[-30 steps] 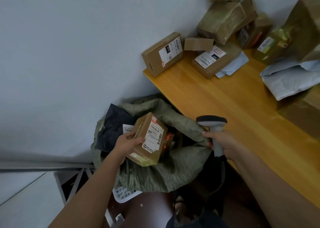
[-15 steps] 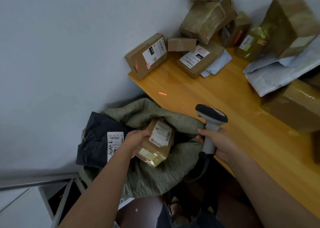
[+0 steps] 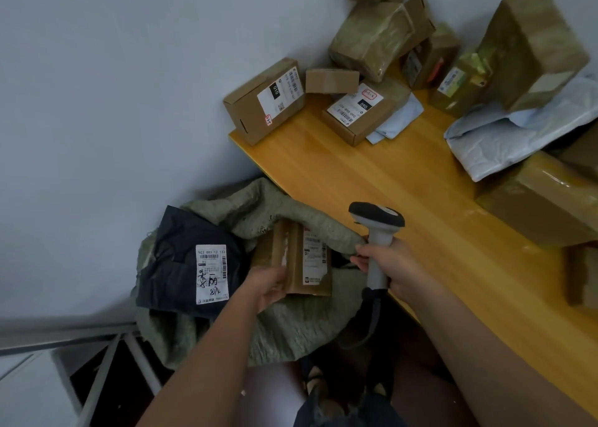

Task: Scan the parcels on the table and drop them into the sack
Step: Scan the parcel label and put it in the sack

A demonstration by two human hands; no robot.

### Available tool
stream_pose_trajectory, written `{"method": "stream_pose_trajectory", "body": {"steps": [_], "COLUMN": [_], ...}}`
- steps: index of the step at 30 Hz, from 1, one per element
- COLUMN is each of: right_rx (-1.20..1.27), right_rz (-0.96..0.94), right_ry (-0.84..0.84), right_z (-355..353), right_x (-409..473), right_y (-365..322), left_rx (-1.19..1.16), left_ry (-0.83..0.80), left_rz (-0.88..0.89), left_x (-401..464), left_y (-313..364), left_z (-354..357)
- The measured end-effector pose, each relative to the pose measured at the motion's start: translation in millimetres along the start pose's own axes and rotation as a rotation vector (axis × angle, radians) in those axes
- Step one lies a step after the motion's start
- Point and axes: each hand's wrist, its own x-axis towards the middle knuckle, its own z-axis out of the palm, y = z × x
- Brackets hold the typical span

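A tape-wrapped brown parcel (image 3: 297,258) with a white label lies in the mouth of the green woven sack (image 3: 291,329), which slumps below the table's left end. My left hand (image 3: 268,285) holds the parcel's lower left corner. A dark mailer bag (image 3: 174,264) with a white label sits in the sack to the left. My right hand (image 3: 391,264) grips the handle of a grey barcode scanner (image 3: 377,214) over the table's front edge, just right of the sack.
On the wooden table (image 3: 372,180) lie several parcels: a labelled box (image 3: 259,109) at the left corner, another labelled box (image 3: 362,112), a small plain box (image 3: 331,80), a white mailer (image 3: 517,135) and large taped boxes (image 3: 543,206) at right. A metal frame (image 3: 106,362) stands lower left.
My left hand has lowered the taped parcel from above the sack into its mouth and turned it flatter. The scanner in my right hand has stayed beside the sack.
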Motion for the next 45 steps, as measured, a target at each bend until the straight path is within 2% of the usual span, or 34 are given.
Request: {"method": "stream_pose_trajectory", "body": {"steps": [4,8,18,23,31,35,38,41,43,45], "right_rx": [-0.086,0.015,-0.139,-0.070,0.167,0.139,0.123,0.104,0.094,0.107], "right_rz": [0.033,0.051,0.192,0.132,-0.041,-0.063,-0.046,-0.032,-0.026,-0.018], "right_ry": [0.014,0.056,-0.142,-0.172,-0.071,-0.023,-0.031,-0.041,-0.035,-0.012], "right_z": [-5.7,-14.5,-48.3,-67.0,-106.8,-121.4,-129.2,-136.1,-140.5,-143.4], "right_x": [-4.3,-5.0,15.5,40.4,77.4,96.1,104.4,109.5,111.9,114.1], "right_y": [-2.3,-7.4,-50.8,-100.5,-186.5,-200.4,-201.4,-197.9,-194.6,-190.9], "left_rx": [0.105,0.036,0.063,0.142,0.342,0.596,0.874,1.320,1.470,1.555], "left_ry": [0.060,0.139,0.141,0.180,0.213,0.297,0.237,0.247,0.252,0.274], "left_rz": [-0.003,0.143,0.338,0.340,0.433,0.629,0.793,0.723,0.683,0.715], "left_x": [-7.3,-17.3,-24.2,-18.6,3.9,29.1,53.6,76.6,82.8,81.1], "left_y": [5.8,30.7,105.4,159.0,233.4,250.5,264.4,265.9,259.3,250.9], "left_z": [-13.9,-14.4,34.6,60.9,139.6,178.7,200.2,213.2,215.9,213.0]}}
